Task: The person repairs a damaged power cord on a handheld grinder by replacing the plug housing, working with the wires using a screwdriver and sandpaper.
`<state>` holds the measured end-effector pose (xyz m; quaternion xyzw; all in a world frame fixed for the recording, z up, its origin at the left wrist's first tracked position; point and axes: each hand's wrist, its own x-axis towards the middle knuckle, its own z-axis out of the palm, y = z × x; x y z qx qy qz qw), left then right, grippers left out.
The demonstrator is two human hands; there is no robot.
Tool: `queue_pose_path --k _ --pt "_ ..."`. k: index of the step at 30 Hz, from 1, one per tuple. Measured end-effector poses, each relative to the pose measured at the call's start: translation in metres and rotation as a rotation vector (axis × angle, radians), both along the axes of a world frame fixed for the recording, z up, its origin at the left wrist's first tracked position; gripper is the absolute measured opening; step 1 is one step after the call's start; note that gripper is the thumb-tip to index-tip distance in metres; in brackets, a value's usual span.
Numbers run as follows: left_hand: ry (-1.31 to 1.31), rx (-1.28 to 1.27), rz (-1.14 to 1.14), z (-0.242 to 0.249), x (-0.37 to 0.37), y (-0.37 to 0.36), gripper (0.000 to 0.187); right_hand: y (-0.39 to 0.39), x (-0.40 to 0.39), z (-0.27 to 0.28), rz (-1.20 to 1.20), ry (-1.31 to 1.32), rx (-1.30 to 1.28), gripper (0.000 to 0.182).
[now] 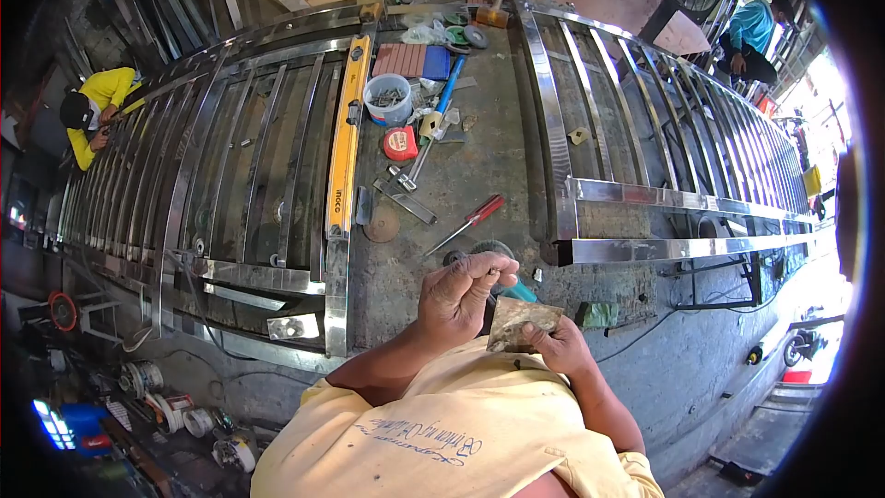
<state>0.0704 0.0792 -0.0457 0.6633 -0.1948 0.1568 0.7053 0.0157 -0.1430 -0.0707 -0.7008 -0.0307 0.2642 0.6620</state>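
Note:
My left hand point(461, 297) is raised in front of my chest, its thumb and fingertips pressed together; what they hold, if anything, is too small to name. Beside it my right hand point(560, 345) grips a worn, brownish flat piece point(522, 323), thumb on top. Just beyond my hands, a tool with a round dark disc point(491, 248) and a teal body point(518, 290) lies on the worktable point(387, 281), partly hidden by my left hand. A red-handled screwdriver point(481, 210) rests farther off, near a combination square point(406, 198).
Shiny metal frames with bars stand left point(336, 314) and right point(562, 194). A yellow level point(348, 143) lies on the left one. Beyond are a red tape measure point(400, 143), a bucket of screws point(387, 100) and a mallet point(494, 15). People work far left point(109, 88) and far right point(751, 28).

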Motion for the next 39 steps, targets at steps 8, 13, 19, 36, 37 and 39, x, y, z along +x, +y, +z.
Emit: queue_pose_path --k 8,13,19,36,37,39 --pt "0.331 -0.130 -0.105 0.004 0.006 0.007 0.026 -0.015 -0.005 -0.022 -0.165 0.089 0.109 0.029" --pt "0.344 -0.256 -0.176 -0.005 0.002 0.004 0.023 -0.020 0.001 0.008 -0.414 -0.043 0.195 0.031" --pt "0.430 -0.197 -0.283 -0.001 0.003 -0.018 0.011 -0.042 0.009 0.046 -0.559 -0.223 0.046 0.030" --pt "0.558 0.442 -0.628 -0.072 0.004 -0.255 0.019 -0.146 -0.111 0.003 -1.095 -0.221 -0.286 0.020" --pt "0.461 0.477 -0.616 -0.093 0.006 -0.274 0.019 -0.151 -0.116 -0.005 -1.143 -0.245 -0.311 0.020" --pt "0.272 0.536 -0.583 -0.138 0.007 -0.311 0.019 -0.163 -0.130 -0.024 -1.225 -0.196 -0.360 0.022"
